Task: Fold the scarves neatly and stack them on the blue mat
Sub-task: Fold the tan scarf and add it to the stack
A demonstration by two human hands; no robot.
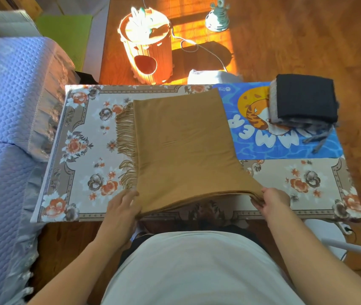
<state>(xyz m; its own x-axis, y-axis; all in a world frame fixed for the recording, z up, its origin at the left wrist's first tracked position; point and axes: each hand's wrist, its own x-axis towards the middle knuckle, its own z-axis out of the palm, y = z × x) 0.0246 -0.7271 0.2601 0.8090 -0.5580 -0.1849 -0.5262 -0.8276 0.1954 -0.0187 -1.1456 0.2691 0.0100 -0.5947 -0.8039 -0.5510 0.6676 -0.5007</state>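
Tan scarf folded in layers, lying on the floral-cloth counter, fringe along its left edge, far right corner overlapping the blue mat. L hand grip: fingers laid fairly straight on the near-left corner of the scarf, thumb side under the edge, pressing not clenched. R hand grip: fingers curled round the near-right corner, pinching the stacked layers, that corner lifted a bit off the counter. Blue mat sits on the counter's far right; on it a stack w/ a black folded scarf on top of a grey one, grey fringe trailing toward the near side. Bed w/ blue quilt left of counter.
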